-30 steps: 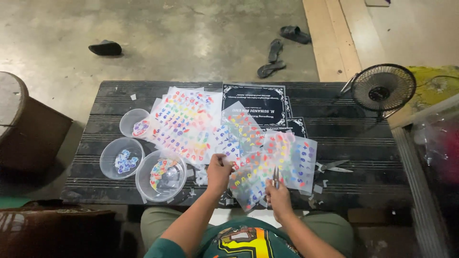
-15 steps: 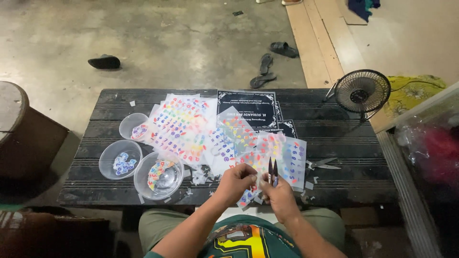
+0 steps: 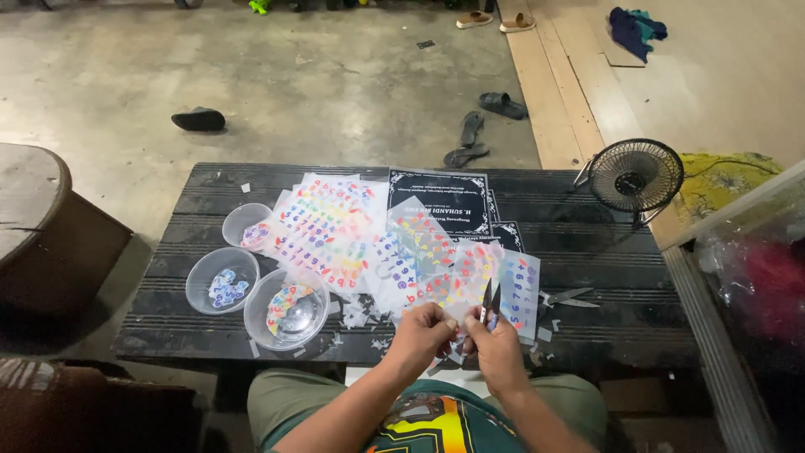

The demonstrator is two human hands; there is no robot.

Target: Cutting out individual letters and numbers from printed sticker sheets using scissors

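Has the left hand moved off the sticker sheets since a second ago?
Yes. The left hand has come back toward the body, from over the sticker sheets to the table's near edge, meeting the right hand.

left hand (image 3: 423, 334) and right hand (image 3: 496, 351) are covering whatever small piece sits between the fingers | snips (image 3: 489, 304) are showing only their blade tips above the right hand | symbols on sticker sheets (image 3: 331, 231) are staying too small to read | clear bin (image 3: 746, 268) is running off the right edge

Black rectangular cards (image 3: 438, 200) with white ornate borders lie at the bench's (image 3: 587, 252) far middle, beside colourful sticker sheets (image 3: 327, 231).
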